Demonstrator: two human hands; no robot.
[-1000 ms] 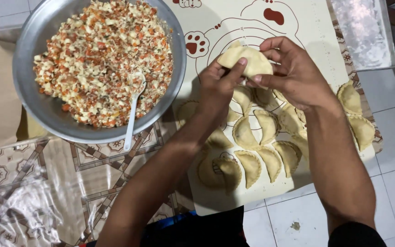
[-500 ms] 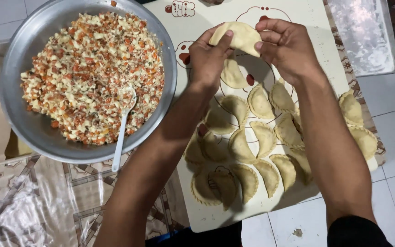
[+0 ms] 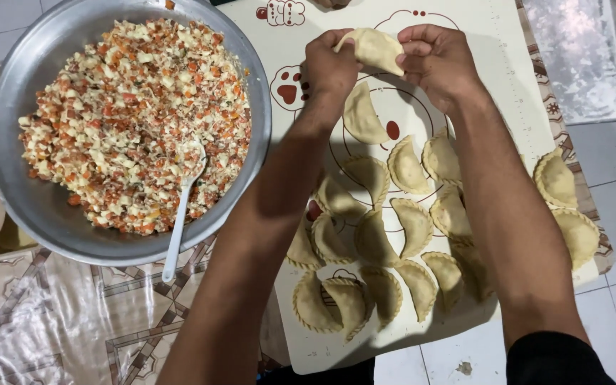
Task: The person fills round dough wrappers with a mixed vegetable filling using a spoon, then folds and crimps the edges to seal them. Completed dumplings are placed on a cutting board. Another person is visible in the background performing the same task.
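Observation:
Both hands hold one folded dough pastry (image 3: 374, 48) in the air above the cream baking mat (image 3: 507, 78). My left hand (image 3: 329, 65) pinches its left end, and my right hand (image 3: 436, 60) grips its right side. Below them, several finished half-moon pastries (image 3: 383, 242) with crimped edges lie in rows on the mat. Two more pastries (image 3: 568, 207) sit at the mat's right edge.
A large metal bowl (image 3: 16, 192) of chopped orange and white filling stands at the left, with a white spoon (image 3: 180, 221) stuck in it. A floured tray (image 3: 579, 57) lies at the top right. Patterned plastic sheeting (image 3: 51, 328) covers the floor at lower left.
Both hands have carried the pastry farther away from me, toward the top of the mat. The bowl and the finished pastries have not moved.

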